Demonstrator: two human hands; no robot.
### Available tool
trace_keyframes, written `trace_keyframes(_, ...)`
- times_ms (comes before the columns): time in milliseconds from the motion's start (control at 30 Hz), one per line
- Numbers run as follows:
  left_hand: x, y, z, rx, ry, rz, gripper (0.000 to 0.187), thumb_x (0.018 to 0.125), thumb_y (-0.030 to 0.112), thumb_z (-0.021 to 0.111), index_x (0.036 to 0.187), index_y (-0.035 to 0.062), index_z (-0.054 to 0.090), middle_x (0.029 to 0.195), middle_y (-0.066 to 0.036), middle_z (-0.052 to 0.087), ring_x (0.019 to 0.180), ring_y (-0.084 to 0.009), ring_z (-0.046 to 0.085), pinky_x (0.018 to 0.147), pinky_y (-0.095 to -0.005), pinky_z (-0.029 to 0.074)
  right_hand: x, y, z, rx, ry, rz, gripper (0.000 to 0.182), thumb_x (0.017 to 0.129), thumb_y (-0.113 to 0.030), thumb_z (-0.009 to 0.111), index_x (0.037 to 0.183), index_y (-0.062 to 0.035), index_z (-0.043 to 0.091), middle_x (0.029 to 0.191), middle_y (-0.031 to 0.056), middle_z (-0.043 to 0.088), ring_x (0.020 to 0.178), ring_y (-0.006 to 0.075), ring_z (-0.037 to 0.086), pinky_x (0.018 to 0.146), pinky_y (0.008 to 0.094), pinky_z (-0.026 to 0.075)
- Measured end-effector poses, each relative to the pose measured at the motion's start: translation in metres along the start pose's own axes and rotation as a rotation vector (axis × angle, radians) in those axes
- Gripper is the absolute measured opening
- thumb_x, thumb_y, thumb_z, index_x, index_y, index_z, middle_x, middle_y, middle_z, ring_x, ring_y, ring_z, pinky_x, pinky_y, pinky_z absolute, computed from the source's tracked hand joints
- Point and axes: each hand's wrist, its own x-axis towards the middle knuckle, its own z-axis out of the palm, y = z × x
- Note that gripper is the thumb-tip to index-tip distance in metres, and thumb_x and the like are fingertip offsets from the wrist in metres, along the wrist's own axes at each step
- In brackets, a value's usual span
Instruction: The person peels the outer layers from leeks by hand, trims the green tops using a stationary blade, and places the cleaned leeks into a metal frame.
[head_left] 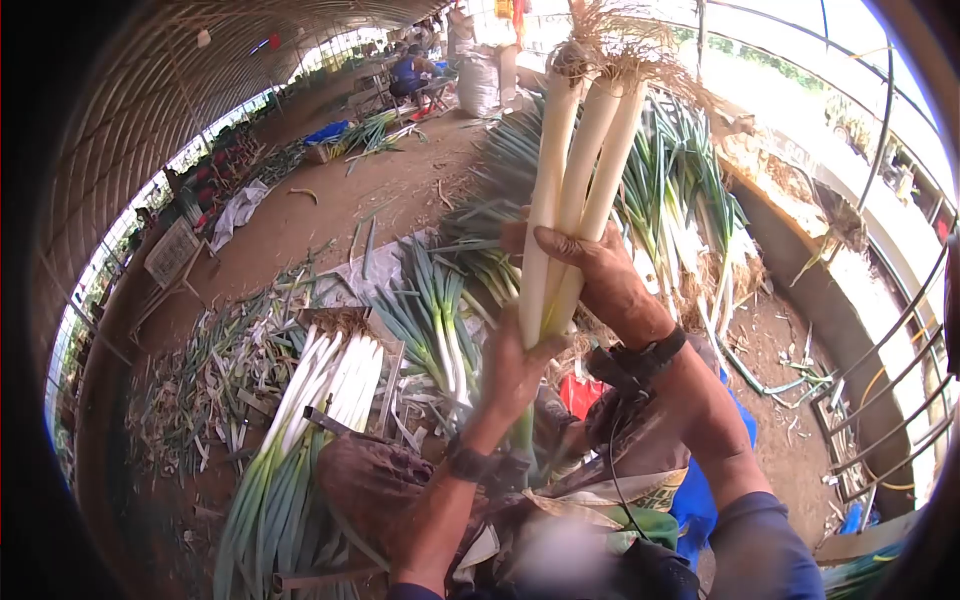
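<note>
Three thick white green onions (588, 165) stand upright in front of me, their hairy roots at the top. My right hand (610, 275) is wrapped round the white stalks at mid-height, thumb across the front. Lower down, my left hand (515, 365) grips the same stalks near where they turn green. Their leaves hang below the left hand, mostly hidden by my arms and lap. Beside my knee lies a pile of clean white green onions (335, 385), roots away from me, in a low wooden rack (388, 370).
Untrimmed green onions (660, 200) are heaped ahead and to the right by a low wall (800, 260). A smaller bunch (435, 320) lies near my lap. Peeled scraps (200, 370) litter the ground at left. A person (408, 75) sits farther back near a white sack (478, 88).
</note>
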Motion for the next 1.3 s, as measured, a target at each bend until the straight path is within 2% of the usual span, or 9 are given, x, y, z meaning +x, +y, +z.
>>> trace_keyframes(33,-0.004,0.001,-0.004,-0.069,-0.026,-0.067,0.045,0.092,0.022,0.074,0.126,-0.0012,0.056,0.113,-0.008,0.067,0.099,-0.0134,0.063,0.085,-0.0306,0.053,0.000,-0.005,-0.002,0.034,-0.050,0.021,0.045,0.088,-0.024,0.074,0.122,0.0031,0.062,0.110,0.0129,0.071,0.098,0.0179,0.066,0.086,0.0319,0.053)
trace_keyframes(333,-0.006,0.003,-0.030,-0.423,-0.226,-0.166,0.050,0.091,0.026,0.075,0.130,-0.0001,0.060,0.122,-0.007,0.067,0.105,-0.0143,0.064,0.092,-0.0289,0.051,0.001,-0.008,-0.007,0.276,-0.285,0.212,0.052,0.088,-0.019,0.075,0.130,0.0046,0.056,0.121,0.0190,0.068,0.115,0.0285,0.066,0.099,0.0408,0.053)
trace_keyframes(500,-0.033,-0.018,-0.018,-0.477,-0.299,-0.373,0.053,0.083,0.038,0.080,0.115,-0.0010,0.066,0.100,-0.009,0.073,0.094,-0.0173,0.067,0.083,-0.0314,0.054,-0.014,0.036,-0.006,0.144,-0.403,0.305,0.082,0.082,-0.044,0.079,0.144,-0.0010,0.045,0.137,0.0216,0.058,0.128,0.0325,0.055,0.109,0.0461,0.044)
trace_keyframes(667,-0.048,-0.025,-0.024,-0.358,-0.339,-0.297,0.056,0.082,0.043,0.082,0.116,0.0009,0.064,0.097,-0.004,0.069,0.088,-0.0133,0.063,0.077,-0.0323,0.052,0.011,0.020,-0.003,1.014,-0.599,0.477,0.082,0.092,-0.053,0.064,0.154,-0.0101,0.032,0.147,0.0215,0.048,0.133,0.0328,0.051,0.104,0.0453,0.049)
trace_keyframes(733,-0.052,-0.023,-0.027,-0.409,-0.437,-0.342,0.050,0.084,0.037,0.081,0.115,0.0012,0.065,0.096,-0.004,0.069,0.089,-0.0141,0.063,0.077,-0.0330,0.052,0.039,0.016,-0.008,0.863,-0.579,0.434,0.079,0.094,-0.054,0.062,0.153,-0.0096,0.035,0.146,0.0201,0.050,0.138,0.0311,0.045,0.107,0.0441,0.048)
trace_keyframes(800,-0.058,-0.027,-0.026,-0.440,-0.418,-0.379,0.048,0.085,0.036,0.081,0.114,0.0011,0.066,0.097,-0.005,0.070,0.089,-0.0142,0.063,0.078,-0.0328,0.052,0.057,0.013,-0.019,-0.233,-0.723,-0.136,0.074,0.095,-0.050,0.062,0.151,-0.0085,0.039,0.146,0.0196,0.050,0.139,0.0282,0.046,0.110,0.0424,0.045)
trace_keyframes(833,-0.061,-0.030,-0.026,-0.473,-0.399,-0.414,0.046,0.085,0.034,0.080,0.114,0.0010,0.066,0.097,-0.005,0.071,0.090,-0.0143,0.064,0.078,-0.0327,0.053,0.057,0.017,-0.024,0.381,-0.644,0.258,0.066,0.096,-0.038,0.064,0.150,-0.0075,0.042,0.146,0.0175,0.051,0.137,0.0255,0.048,0.114,0.0396,0.040)
trace_keyframes(933,-0.069,-0.046,-0.029,-0.336,-0.401,-0.362,0.036,0.088,0.031,0.076,0.106,0.0012,0.070,0.095,-0.009,0.073,0.091,-0.0192,0.069,0.083,-0.0348,0.054,0.071,0.047,-0.089,0.423,-0.702,0.011,0.062,0.095,-0.024,0.065,0.150,-0.0061,0.042,0.148,0.0144,0.050,0.135,0.0262,0.050,0.115,0.0392,0.039)
trace_keyframes(1300,-0.081,-0.057,-0.025,-0.498,-0.536,-0.574,0.031,0.087,0.007,0.075,0.116,0.0007,0.069,0.100,-0.009,0.074,0.092,-0.0174,0.070,0.082,-0.0328,0.056,0.043,-0.033,-0.123,-0.148,-0.453,-0.174,0.059,0.095,-0.020,0.066,0.148,-0.0059,0.044,0.147,0.0129,0.051,0.134,0.0262,0.051,0.115,0.0393,0.040)
